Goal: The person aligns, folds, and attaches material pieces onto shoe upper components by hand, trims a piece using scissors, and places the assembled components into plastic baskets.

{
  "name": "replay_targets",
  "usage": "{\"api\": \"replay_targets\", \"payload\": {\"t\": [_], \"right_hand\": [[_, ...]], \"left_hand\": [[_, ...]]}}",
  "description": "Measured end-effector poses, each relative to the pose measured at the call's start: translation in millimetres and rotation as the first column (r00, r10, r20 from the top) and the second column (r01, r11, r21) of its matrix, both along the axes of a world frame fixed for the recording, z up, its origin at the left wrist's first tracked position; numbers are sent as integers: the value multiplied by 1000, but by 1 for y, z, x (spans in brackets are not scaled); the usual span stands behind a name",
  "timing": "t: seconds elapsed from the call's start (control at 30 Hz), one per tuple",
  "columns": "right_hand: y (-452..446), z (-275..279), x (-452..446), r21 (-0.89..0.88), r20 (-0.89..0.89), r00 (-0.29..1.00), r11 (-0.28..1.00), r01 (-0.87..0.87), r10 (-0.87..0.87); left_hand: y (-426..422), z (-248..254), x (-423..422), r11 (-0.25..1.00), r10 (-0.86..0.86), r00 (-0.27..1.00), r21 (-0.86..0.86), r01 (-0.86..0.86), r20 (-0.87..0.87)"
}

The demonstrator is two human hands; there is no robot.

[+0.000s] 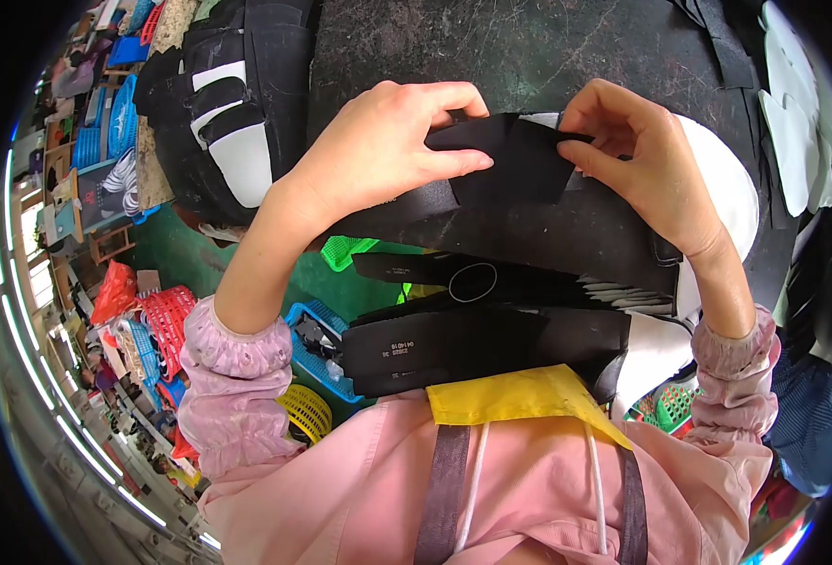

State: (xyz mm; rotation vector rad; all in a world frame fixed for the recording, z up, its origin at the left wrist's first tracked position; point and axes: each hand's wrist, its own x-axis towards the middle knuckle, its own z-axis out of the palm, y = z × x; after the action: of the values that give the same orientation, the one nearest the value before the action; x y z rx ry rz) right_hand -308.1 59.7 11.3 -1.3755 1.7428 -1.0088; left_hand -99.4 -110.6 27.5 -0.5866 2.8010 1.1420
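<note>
A dark, flat piece of black material (515, 165) is held up between my two hands over the near edge of the worktable. My left hand (388, 137) pinches its left part, with the thumb on the near face and the fingers behind. At the upper right corner my right hand (637, 151) grips it between thumb and curled fingers. Under the piece lie more black parts, and a white rounded piece (722, 179) shows beside my right wrist. Stacked black shoe-upper-like parts (472, 344) with white ends and small printed numbers hang between the table and my body.
Black and white cut pieces (232, 113) are piled at the table's left. White pieces (792, 122) lie at the far right. The worn dark tabletop (491, 47) stretches ahead. Below stand a blue basket (317, 325), a yellow basket (305, 412) and a green basket (675, 407).
</note>
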Motion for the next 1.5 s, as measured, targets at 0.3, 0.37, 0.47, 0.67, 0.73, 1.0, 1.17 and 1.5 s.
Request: {"api": "replay_targets", "payload": {"t": [0.3, 0.37, 0.47, 0.67, 0.73, 1.0, 1.17, 1.5], "right_hand": [[-6, -4, 7, -58, -119, 992, 998, 24, -31], [-6, -6, 7, -65, -109, 993, 997, 36, -43], [-5, -7, 8, -79, -105, 993, 996, 51, -59], [-5, -12, 10, -134, -142, 987, 989, 58, -77], [-4, -12, 10, -152, -151, 985, 987, 61, -84], [2, -18, 2, -360, -197, 976, 920, -156, 88], [-2, -15, 5, -289, -167, 986, 956, -53, 4], [4, -10, 15, -448, -407, 877, 893, 53, -256]], "left_hand": [[11, 19, -14, 989, 13, 979, -147, 18, 206], [14, 14, -14, 972, 15, 984, -235, 28, 179], [17, 12, -17, 968, 33, 982, -252, 15, 188], [17, 7, -17, 988, 31, 982, -154, -3, 184], [15, 8, -19, 989, 23, 979, -150, 8, 204], [10, 3, -12, 996, -21, 987, -85, 36, 160], [11, 5, -13, 995, -35, 985, -85, 50, 168], [23, 2, -18, 969, 52, 990, -245, -19, 129]]}}
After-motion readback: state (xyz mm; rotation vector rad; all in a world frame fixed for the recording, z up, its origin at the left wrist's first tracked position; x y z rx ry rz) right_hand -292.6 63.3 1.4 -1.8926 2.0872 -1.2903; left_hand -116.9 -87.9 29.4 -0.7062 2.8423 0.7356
